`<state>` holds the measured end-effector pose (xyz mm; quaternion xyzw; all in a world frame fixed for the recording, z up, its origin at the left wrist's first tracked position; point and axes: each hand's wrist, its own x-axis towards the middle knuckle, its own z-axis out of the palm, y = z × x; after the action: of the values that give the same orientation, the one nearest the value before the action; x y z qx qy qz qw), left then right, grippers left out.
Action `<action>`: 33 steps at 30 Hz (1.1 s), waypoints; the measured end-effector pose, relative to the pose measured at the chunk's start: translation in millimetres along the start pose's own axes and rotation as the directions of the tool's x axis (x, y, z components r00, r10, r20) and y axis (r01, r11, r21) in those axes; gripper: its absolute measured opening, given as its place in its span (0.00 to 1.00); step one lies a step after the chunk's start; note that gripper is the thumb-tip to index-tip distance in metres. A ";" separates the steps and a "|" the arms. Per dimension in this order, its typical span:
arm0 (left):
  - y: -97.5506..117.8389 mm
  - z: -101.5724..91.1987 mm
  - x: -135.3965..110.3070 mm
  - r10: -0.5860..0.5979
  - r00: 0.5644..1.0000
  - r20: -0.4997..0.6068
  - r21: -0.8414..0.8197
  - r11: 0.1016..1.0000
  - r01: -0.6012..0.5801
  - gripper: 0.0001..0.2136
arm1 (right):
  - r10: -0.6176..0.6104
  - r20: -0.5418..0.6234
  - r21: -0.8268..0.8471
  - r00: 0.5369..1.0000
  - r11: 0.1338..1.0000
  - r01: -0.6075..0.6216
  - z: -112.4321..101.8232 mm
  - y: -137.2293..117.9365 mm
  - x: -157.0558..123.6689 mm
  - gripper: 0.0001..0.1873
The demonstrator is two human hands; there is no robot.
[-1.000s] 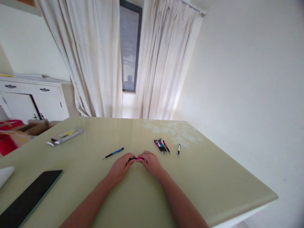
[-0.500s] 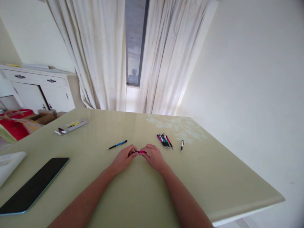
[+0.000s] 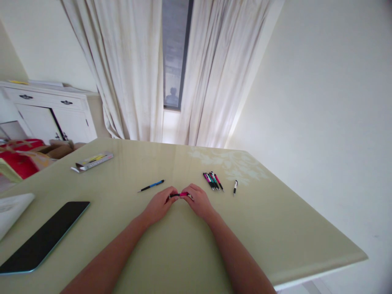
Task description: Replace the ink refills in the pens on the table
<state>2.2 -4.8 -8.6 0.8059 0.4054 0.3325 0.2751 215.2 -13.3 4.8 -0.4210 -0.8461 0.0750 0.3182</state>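
Between my two hands, just above or on the table, lies a pink and black pen, held crosswise. My left hand pinches its black end, and my right hand pinches the pink part; my fingers cover some of the pen. A blue and black pen rests on the tabletop beyond my left hand. Past my right hand is a cluster of several pens in purple, green, red and pink with black. A white and black pen lies apart at its right.
A dark tablet lies at the left, near a white object at the edge. An opened pen box sits at the far left of the table. Behind stand a white cabinet and curtains; red bags are left of the table.
Both hands stay in nearly the same place with the pink and black pen, a little more of its black end showing. The whole view has shifted slightly.
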 end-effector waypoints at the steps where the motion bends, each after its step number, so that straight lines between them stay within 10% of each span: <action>1: -0.4 0.3 -0.3 0.008 1.000 0.005 0.005 1.000 -0.008 0.16 | -0.002 0.006 0.002 1.000 1.000 0.002 0.1 0.1 0.0 0.08; 33: 1.3 -1.9 -0.7 -0.011 0.998 -0.067 0.029 0.999 0.013 0.14 | 0.072 -0.019 -0.048 0.997 0.996 -0.073 0.4 -0.3 0.5 0.07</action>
<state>1.0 -5.8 -6.7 0.7957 0.4242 0.3516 0.2515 214.5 -13.0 4.8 -0.4595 -0.8291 0.0623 0.3125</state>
